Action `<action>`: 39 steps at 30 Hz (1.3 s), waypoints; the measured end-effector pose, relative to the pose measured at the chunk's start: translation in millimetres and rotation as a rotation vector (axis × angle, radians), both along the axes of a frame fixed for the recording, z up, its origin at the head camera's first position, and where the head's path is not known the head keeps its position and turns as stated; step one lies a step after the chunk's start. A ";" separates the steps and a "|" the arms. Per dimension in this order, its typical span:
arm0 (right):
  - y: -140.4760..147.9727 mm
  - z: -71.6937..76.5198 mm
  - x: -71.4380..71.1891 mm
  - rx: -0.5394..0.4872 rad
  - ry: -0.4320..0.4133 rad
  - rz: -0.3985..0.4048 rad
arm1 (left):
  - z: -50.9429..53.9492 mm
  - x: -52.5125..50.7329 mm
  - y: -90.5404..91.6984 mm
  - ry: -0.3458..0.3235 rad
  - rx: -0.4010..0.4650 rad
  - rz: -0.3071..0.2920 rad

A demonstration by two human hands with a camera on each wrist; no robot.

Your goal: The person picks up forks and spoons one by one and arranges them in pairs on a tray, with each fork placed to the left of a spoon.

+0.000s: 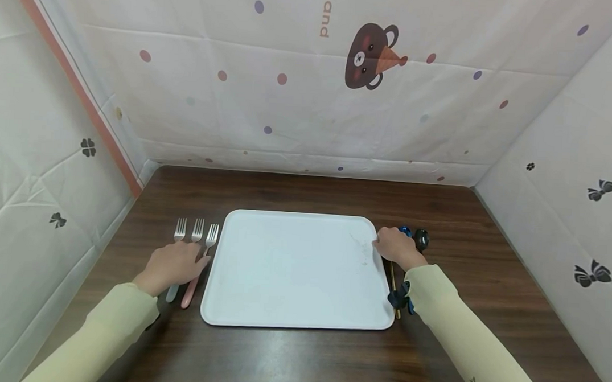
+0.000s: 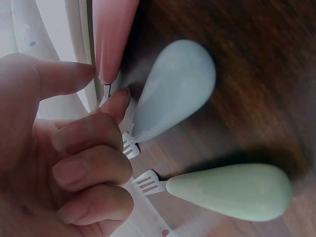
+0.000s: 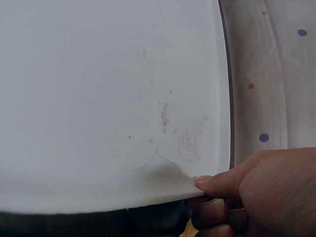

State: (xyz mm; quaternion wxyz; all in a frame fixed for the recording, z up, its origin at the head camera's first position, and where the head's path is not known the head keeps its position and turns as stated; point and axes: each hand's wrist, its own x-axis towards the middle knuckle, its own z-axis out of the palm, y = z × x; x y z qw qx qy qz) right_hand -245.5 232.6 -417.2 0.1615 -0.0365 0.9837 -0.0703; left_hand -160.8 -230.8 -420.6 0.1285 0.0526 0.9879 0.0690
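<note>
My left hand pinches the neck of the pink-handled fork between thumb and index finger, its other fingers curled. In the left wrist view the pink handle rises above the fingertips, beside a light blue handle and a green handle. Three sets of fork tines show beyond that hand. My right hand grips the right edge of the white tray; in the right wrist view its thumb lies on the rim, with the fingers curled below.
A blue spoon and a dark spoon lie right of the tray, partly hidden by my hand, near a gold handle. The brown table is bounded by patterned cloth behind and at both sides.
</note>
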 end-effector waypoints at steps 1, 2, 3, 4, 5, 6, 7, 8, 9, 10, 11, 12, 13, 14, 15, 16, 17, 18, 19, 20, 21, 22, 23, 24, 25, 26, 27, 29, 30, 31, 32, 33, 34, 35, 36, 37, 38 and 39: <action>-0.1 -0.1 -0.1 -0.002 -0.002 0.000 | -0.5 0.3 -0.3 -0.001 0.002 -0.001; -0.4 -0.2 -0.1 -0.005 -0.003 0.001 | -1.1 0.7 -0.5 0.000 0.004 -0.002; -0.5 0.0 -0.1 -0.006 -0.006 0.000 | -1.5 1.1 -0.6 0.000 0.004 -0.004; -0.5 0.1 -0.1 -0.006 -0.008 0.000 | -1.7 1.6 -0.7 0.000 0.004 -0.007; -0.6 0.1 0.0 -0.007 -0.010 0.001 | -1.8 2.1 -0.6 -0.002 0.004 -0.010; -0.6 0.3 0.0 -0.008 -0.012 0.001 | -1.5 2.6 -0.4 -0.004 0.000 -0.016; -0.8 0.4 0.0 -0.008 -0.015 0.000 | -0.9 3.2 -0.3 -0.006 -0.004 -0.022; -0.9 0.3 0.0 -0.008 -0.017 0.001 | -0.2 3.7 -0.2 -0.008 -0.008 -0.029; -1.2 0.3 0.0 -0.006 -0.020 0.000 | 0.7 4.3 0.1 -0.013 -0.011 -0.036; -1.5 0.4 0.2 -0.007 -0.021 0.001 | 1.7 4.8 0.5 -0.018 -0.014 -0.041; -1.9 0.1 0.3 -0.005 -0.021 0.001 | 2.6 5.4 0.9 -0.023 -0.017 -0.044; -2.4 -0.1 0.5 -0.002 -0.019 0.001 | 3.4 5.9 1.2 -0.028 -0.021 -0.048; -2.9 -0.4 0.7 -0.001 -0.016 0.001 | 4.1 6.5 1.5 -0.033 -0.022 -0.049; -3.4 -0.8 0.9 0.000 -0.013 0.001 | 4.4 7.0 1.7 -0.040 -0.022 -0.049; -3.8 -1.3 1.0 0.000 -0.010 -0.001 | 4.7 7.5 1.8 -0.046 -0.021 -0.048; -4.1 -1.8 1.0 0.000 -0.006 -0.002 | 4.7 8.0 1.8 -0.052 -0.022 -0.046; -4.3 -2.5 1.1 0.002 -0.003 -0.005 | 4.4 8.3 1.7 -0.055 -0.020 -0.044; -4.5 -2.8 1.1 0.000 -0.001 -0.007 | 4.2 8.5 1.5 -0.057 -0.018 -0.045; -4.5 -3.3 0.9 -0.001 0.000 -0.011 | 3.9 8.5 1.3 -0.059 -0.013 -0.046; -4.5 -3.7 0.8 -0.002 0.000 -0.013 | 3.5 8.4 1.0 -0.058 -0.010 -0.048; -4.5 -4.0 0.7 -0.004 0.001 -0.016 | 3.0 8.3 0.7 -0.058 -0.010 -0.049; -4.6 -4.0 0.7 -0.004 0.000 -0.019 | 2.5 8.1 0.4 -0.056 -0.008 -0.052; -4.6 -4.3 0.4 -0.006 -0.002 -0.023 | 2.2 7.8 0.0 -0.052 -0.008 -0.057; -4.7 -4.3 0.4 -0.007 -0.004 -0.024 | 1.8 7.5 -0.3 -0.049 -0.007 -0.060; -4.4 -4.4 0.3 -0.008 -0.007 -0.025 | 1.6 7.2 -0.4 -0.047 -0.006 -0.062; -4.5 -4.3 0.3 -0.007 -0.007 -0.024 | 1.4 6.9 -0.5 -0.045 -0.006 -0.064; -4.8 -4.2 0.3 -0.006 -0.008 -0.026 | 1.3 6.7 -0.5 -0.045 -0.006 -0.065; -5.3 -3.9 0.2 0.009 -0.005 -0.024 | 1.8 6.3 -0.6 -0.043 -0.005 -0.069; -5.7 -3.3 0.3 0.016 -0.003 -0.021 | 2.1 6.2 -0.5 -0.045 -0.004 -0.070; -6.1 -2.9 0.4 0.024 -0.001 -0.020 | 2.5 6.2 -0.4 -0.048 -0.003 -0.070; -6.7 -2.6 0.4 0.034 0.005 -0.019 | 2.9 6.2 -0.3 -0.053 -0.002 -0.070; -7.0 -2.4 0.5 0.040 0.008 -0.019 | 3.3 6.2 -0.1 -0.057 -0.001 -0.072; -7.4 -2.2 0.7 0.046 0.010 -0.016 | 3.7 6.2 0.1 -0.061 -0.002 -0.073; -7.7 -2.0 1.0 0.046 0.012 -0.014 | 4.0 6.1 0.3 -0.065 0.000 -0.073; -7.8 -1.9 1.2 0.048 0.013 -0.012 | 4.3 6.0 0.7 -0.067 -0.001 -0.075; -7.8 -1.7 1.6 0.050 0.016 -0.010 | 4.6 5.5 1.0 -0.066 0.000 -0.078; -7.8 -1.6 1.9 0.050 0.018 -0.010 | 4.9 5.0 1.2 -0.062 -0.003 -0.083; -7.7 -1.5 2.1 0.049 0.019 -0.010 | 5.2 4.4 1.5 -0.054 -0.006 -0.090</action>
